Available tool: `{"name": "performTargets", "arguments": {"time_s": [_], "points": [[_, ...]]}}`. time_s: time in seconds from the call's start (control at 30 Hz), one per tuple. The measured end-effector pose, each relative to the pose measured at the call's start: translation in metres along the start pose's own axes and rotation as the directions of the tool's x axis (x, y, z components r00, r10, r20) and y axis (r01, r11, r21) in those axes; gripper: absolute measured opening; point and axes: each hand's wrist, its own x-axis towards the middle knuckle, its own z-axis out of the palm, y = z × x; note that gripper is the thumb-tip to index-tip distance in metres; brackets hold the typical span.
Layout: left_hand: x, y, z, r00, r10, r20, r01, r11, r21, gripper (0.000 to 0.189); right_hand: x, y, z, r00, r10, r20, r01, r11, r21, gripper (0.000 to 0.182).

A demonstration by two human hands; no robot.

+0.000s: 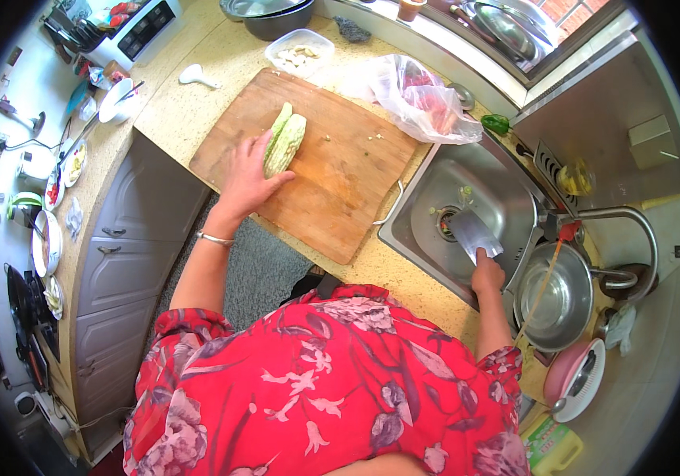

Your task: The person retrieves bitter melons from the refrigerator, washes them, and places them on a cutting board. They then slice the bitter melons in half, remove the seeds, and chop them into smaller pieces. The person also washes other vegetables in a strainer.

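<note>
My left hand [251,169] rests on the wooden cutting board [340,196] and holds the near end of pale green bitter melon pieces [285,143]. Two long pieces show side by side, their near ends partly hidden by the fingers and thumb. My right hand [488,272] grips the handle of a kitchen cleaver [472,233] over the stainless steel sink [435,163]. Its broad blade points toward the drain [448,221], where bits of green scraps lie. Whether the blade touches the basin, I cannot tell.
Beyond the board are a plastic container of pale pieces [299,53], a plastic bag with reddish contents [423,98] and a white spoon [197,76]. A green pepper [496,124] lies behind the sink. A faucet [643,232] and metal basin [554,297] stand at the right.
</note>
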Motion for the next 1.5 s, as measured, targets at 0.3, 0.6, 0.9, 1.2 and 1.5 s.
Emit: {"name": "performTargets", "arguments": {"time_s": [0.3,0.6,0.9,1.2,1.5], "points": [[0.003,0.015,-0.006,0.964,0.218,0.149,-0.226,0.973,0.04,0.059,-0.05,0.036,-0.002,0.978,0.189,-0.09,-0.053,0.639,0.767,0.033],[-0.002,0.037,0.023,0.873,0.485,0.046,-0.472,0.866,-0.167,0.043,-0.13,-0.039,-0.118,0.996,-0.079,-0.035,0.052,0.229,0.972,0.015],[-0.043,0.07,0.045,0.927,0.366,-0.083,-0.371,0.858,-0.355,0.026,-0.133,-0.153,-0.192,0.936,-0.323,-0.138,0.277,0.435,0.857,0.04],[-0.034,0.085,0.068,0.938,0.304,-0.165,-0.339,0.904,-0.26,0.027,-0.128,-0.169,-0.191,0.94,-0.325,-0.098,0.278,0.571,0.772,0.04],[-0.039,0.078,0.077,0.939,0.296,-0.177,-0.34,0.877,-0.34,0.022,-0.142,-0.174,-0.21,0.907,-0.411,-0.088,0.333,0.577,0.746,0.039]]}}
